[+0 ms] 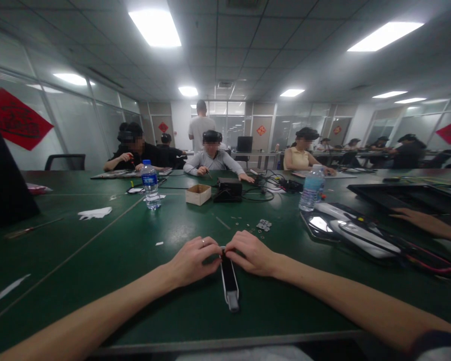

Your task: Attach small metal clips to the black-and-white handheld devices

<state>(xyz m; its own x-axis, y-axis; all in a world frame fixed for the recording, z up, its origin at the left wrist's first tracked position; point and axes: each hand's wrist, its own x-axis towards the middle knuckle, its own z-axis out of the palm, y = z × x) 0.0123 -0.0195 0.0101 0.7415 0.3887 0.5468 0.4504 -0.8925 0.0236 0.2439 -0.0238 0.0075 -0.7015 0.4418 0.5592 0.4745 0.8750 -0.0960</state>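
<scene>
A narrow black-and-white device (230, 283) lies lengthways on the green table (135, 260), its grey end toward me. My left hand (193, 260) and my right hand (252, 253) rest on the table at its far end, fingers curled and pinching that end from either side. A ring shows on my left hand. Small metal parts and screws (263, 225) lie just beyond my right hand.
A small cardboard box (198, 194), a black unit (228, 190) with cables, and two water bottles (151, 184) (311, 188) stand further back. White and black devices (355, 233) lie at right beside another person's hand (417, 218). Several people sit opposite.
</scene>
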